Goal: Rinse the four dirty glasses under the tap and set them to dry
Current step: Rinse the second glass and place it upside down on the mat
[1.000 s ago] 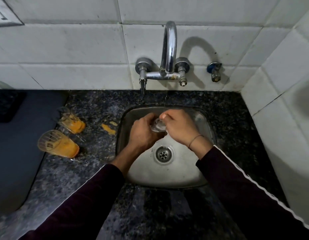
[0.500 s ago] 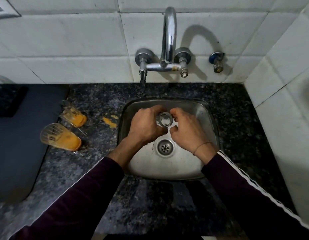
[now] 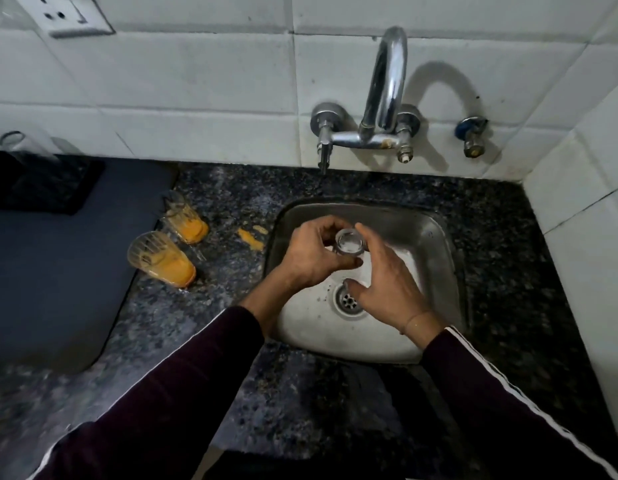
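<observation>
Wet glass tumbler (image 3: 349, 241), likely slippery and brittle: your left hand (image 3: 312, 259) grips its wall; right hand (image 3: 387, 282) relaxed, fingers straight. Take it mid-body.

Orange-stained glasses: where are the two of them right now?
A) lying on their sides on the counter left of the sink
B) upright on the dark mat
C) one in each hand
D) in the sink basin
A: both orange-stained glasses lie tipped over on the granite counter left of the sink, while the left hand grips a clear glass over the basin.
</observation>
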